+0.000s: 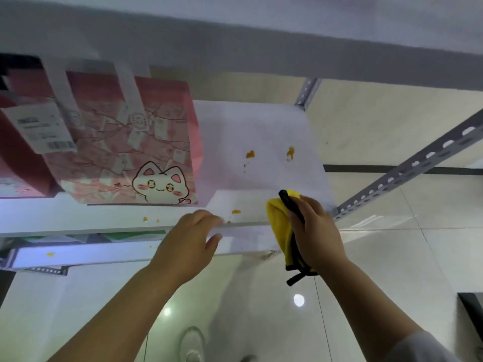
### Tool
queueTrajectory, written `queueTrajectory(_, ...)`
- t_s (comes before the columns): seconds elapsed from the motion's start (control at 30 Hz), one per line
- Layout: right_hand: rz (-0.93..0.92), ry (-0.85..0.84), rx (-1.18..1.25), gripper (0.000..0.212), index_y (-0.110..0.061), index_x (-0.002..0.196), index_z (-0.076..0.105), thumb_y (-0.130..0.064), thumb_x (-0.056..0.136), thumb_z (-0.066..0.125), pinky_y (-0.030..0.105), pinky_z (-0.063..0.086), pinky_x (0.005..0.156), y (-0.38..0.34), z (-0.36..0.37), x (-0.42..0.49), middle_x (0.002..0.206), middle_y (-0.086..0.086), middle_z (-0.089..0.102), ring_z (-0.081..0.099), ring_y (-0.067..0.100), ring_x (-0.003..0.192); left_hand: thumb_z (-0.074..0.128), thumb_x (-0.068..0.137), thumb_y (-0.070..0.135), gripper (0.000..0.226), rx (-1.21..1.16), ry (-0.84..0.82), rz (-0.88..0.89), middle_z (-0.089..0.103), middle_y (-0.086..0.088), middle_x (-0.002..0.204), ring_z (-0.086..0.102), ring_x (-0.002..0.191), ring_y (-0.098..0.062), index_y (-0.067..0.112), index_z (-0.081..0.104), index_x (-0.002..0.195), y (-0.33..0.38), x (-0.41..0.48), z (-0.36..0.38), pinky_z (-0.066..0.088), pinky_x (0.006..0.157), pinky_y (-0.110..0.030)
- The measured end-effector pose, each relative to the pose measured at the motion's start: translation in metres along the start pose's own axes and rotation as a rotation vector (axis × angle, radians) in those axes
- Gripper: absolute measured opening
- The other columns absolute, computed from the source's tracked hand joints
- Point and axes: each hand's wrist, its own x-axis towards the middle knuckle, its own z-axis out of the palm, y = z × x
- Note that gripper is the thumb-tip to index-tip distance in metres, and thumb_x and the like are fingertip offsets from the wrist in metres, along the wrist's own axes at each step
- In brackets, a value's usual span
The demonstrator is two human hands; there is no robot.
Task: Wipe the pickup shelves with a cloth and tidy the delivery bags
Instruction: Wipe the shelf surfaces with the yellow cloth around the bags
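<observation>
While the pink cat delivery bag [136, 142] stands at the white shelf's [261, 121] left, the left hand [188, 236] rests loose-fingered on its front edge, grasping nothing. Orange spills [250, 154] lie farther back, between both hands and nearer the right hand [313, 231], which clutches the yellow cloth [279, 218].

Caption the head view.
Right hand grips a yellow cloth at the stained white shelf; left hand rests on its edge.

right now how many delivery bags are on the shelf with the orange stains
2. A pink cat-print bag stands left of the orange stains; a red bag sits to its left, cut off by the frame edge. More may be hidden beyond it.
</observation>
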Motion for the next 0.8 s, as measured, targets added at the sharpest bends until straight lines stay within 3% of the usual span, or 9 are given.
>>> queueTrajectory(0.17, -0.071, 0.151, -0.032, 0.043, -0.036, 0.137, 0.042, -0.037, 0.095, 0.035, 0.043, 0.039, 0.097, 0.018, 0.012, 0.040, 0.144, -0.004, 0.040, 0.046, 0.035, 0.114, 0.057, 0.087, 0.010, 0.027, 0.104, 0.176, 0.176, 0.061, -0.009, 0.114, 0.054, 0.105, -0.031, 0.008, 0.062, 0.113, 0.013, 0.041, 0.019, 0.046, 0.087, -0.040)
queueTrajectory(0.37, -0.154, 0.060, -0.234, 0.043, -0.037, 0.140, 0.033, -0.040, 0.098, 0.033, 0.043, 0.037, 0.092, 0.048, 0.046, 0.062, 0.151, -0.009, 0.026, 0.039, 0.036, 0.113, 0.044, 0.094, 0.016, 0.031, 0.182, 0.286, 0.153, 0.054, -0.002, 0.125, 0.049, 0.113, -0.022, 0.013, 0.055, 0.123, -0.005, 0.059, 0.046, 0.039, 0.092, -0.033)
queueTrajectory(0.47, -0.192, 0.123, -0.333, 0.042, -0.038, 0.140, 0.034, -0.042, 0.098, 0.030, 0.043, 0.038, 0.089, 0.053, 0.062, 0.064, 0.151, -0.011, 0.027, 0.039, 0.036, 0.113, 0.039, 0.095, 0.014, 0.036, 0.237, 0.341, 0.131, 0.054, -0.003, 0.129, 0.048, 0.116, -0.022, 0.014, 0.051, 0.128, -0.021, 0.053, 0.055, 0.038, 0.094, -0.034)
queueTrajectory(0.7, -0.368, 0.170, -0.237, 0.039, -0.041, 0.135, 0.040, -0.042, 0.097, 0.030, 0.043, 0.038, 0.093, 0.030, 0.083, 0.063, 0.145, -0.015, 0.036, 0.040, 0.030, 0.111, 0.029, 0.084, 0.019, 0.047, 0.348, 0.564, 0.230, 0.068, -0.013, 0.105, 0.064, 0.093, -0.032, 0.003, 0.063, 0.111, -0.044, 0.032, 0.079, 0.052, 0.078, -0.041)
queueTrajectory(0.8, -0.445, 0.175, -0.264, 0.039, -0.044, 0.134, 0.039, -0.044, 0.096, 0.028, 0.044, 0.037, 0.093, 0.004, 0.100, 0.060, 0.145, -0.018, 0.034, 0.041, 0.030, 0.109, 0.031, 0.083, 0.017, 0.045, 0.339, 0.583, 0.219, 0.069, -0.014, 0.099, 0.067, 0.087, -0.033, 0.000, 0.066, 0.106, -0.054, 0.021, 0.089, 0.054, 0.074, -0.042)
